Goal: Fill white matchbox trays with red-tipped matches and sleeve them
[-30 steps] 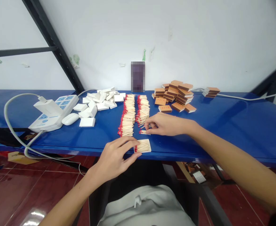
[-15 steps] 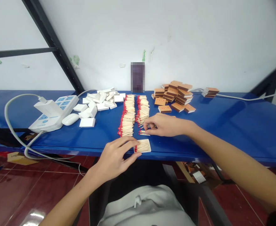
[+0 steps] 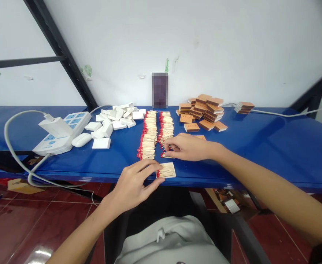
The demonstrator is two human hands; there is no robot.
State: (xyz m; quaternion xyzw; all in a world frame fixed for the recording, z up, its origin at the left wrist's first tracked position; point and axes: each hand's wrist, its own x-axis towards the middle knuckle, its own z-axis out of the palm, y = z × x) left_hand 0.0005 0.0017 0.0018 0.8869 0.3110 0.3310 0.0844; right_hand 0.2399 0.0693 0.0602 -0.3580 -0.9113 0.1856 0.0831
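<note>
My left hand (image 3: 136, 183) grips the left end of a small white matchbox tray (image 3: 174, 171) between thumb and fingers at the table's front edge. Red-headed matches (image 3: 166, 170) lie side by side in that tray. Just behind it, my right hand (image 3: 187, 146) is closed in a pinch on a few matches (image 3: 165, 155) at the near end of the right-hand match row (image 3: 166, 126). Its fingertips touch the tabletop, and the fingers hide part of the matches. A longer match row (image 3: 149, 135) runs parallel on the left.
White box trays (image 3: 119, 115) are heaped at the back left, near a power strip (image 3: 64, 134) and a white mouse-shaped object (image 3: 81, 139). Orange-brown matchbox sleeves (image 3: 202, 110) are piled at the back right. A pixelated dark rectangle (image 3: 160, 90) stands against the wall.
My right hand has shifted slightly left over the loose matches, its fingers drawn closer around them. The left hand and the tray stay in place.
</note>
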